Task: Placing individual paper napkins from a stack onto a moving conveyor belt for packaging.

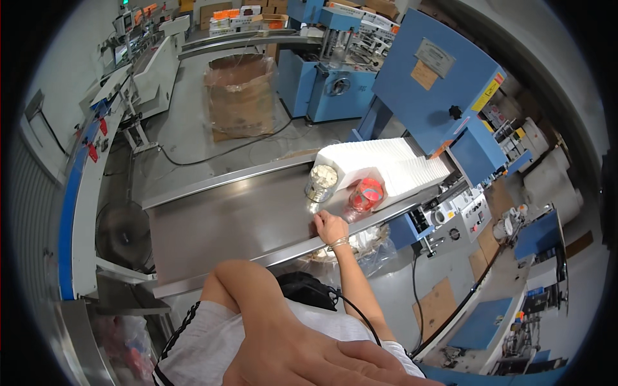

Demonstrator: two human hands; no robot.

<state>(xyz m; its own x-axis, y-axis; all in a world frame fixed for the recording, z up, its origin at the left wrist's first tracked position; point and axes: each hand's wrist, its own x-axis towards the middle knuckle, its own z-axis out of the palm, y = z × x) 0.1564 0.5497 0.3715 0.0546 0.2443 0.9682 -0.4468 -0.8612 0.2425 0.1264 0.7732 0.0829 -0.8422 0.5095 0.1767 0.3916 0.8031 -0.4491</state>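
Note:
Close to the camera at the bottom, my left hand (309, 354) is raised, its back showing and its fingers stretched out to the right; nothing is seen in it. My right hand (332, 229) rests at the near side of a metal trough (225, 225), fingers curled in. Whether anything is inside those fingers is hidden. Just beyond it stands a clear container with off-white pieces (322, 181). To its right, a clear container with red pieces (368, 194) sits against a long row of thin white pieces packed together (393, 164).
A blue machine cabinet (428, 71) rises behind the trough's right end. Further off are another blue machine (341, 90) and a plastic-lined cardboard box (241, 103). A conveyor frame (80, 186) runs along the left. Cables cross the floor, and a clear plastic bag (380, 254) hangs below the trough.

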